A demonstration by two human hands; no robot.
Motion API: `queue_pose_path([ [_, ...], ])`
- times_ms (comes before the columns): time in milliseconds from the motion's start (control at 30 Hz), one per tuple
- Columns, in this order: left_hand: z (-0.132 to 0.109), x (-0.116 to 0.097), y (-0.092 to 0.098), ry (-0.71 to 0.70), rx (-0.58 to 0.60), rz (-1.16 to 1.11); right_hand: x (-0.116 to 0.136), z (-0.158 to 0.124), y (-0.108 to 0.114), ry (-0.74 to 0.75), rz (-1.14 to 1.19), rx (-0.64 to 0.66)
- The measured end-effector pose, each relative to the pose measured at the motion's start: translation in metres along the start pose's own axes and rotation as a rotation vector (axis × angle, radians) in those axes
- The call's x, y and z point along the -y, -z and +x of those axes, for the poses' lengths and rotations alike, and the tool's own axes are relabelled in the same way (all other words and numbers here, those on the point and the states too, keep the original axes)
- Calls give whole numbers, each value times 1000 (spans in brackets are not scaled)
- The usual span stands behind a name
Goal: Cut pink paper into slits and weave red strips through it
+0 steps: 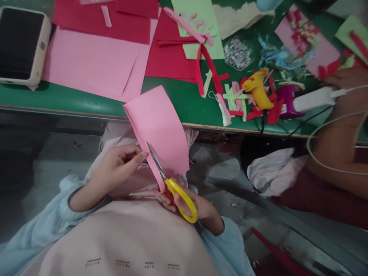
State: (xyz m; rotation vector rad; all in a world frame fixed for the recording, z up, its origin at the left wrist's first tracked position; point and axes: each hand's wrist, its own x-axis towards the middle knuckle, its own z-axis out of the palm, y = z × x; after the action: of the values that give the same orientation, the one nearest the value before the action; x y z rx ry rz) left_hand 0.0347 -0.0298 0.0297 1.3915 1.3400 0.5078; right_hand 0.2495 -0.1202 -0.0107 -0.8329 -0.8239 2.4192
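Left hand (120, 164) pinching pink paper (159, 126), right hand (204, 209) gripping scissors (171, 185)

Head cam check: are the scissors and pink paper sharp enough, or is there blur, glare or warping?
Head view: scissors and pink paper are fairly sharp and evenly lit, with no glare; the co-worker's arm at right is motion-blurred; the table edge looks slightly bowed by the lens; the floor below is dim.

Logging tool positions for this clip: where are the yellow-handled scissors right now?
In the head view, low centre, the right hand holds the scissors, blades in the pink sheet pinched by the left hand.
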Motion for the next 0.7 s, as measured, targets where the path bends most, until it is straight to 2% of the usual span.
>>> queue_pose_path([
  [267,1,-1,0,-9,6,28,0,-1,1,26,32,17],
  [600,2,-1,1,-19,2,40,3,-4,1,-40,-35,-5],
  [700,2,-2,0,-47,-7,54,3,-4,1,-16,-22,1],
])
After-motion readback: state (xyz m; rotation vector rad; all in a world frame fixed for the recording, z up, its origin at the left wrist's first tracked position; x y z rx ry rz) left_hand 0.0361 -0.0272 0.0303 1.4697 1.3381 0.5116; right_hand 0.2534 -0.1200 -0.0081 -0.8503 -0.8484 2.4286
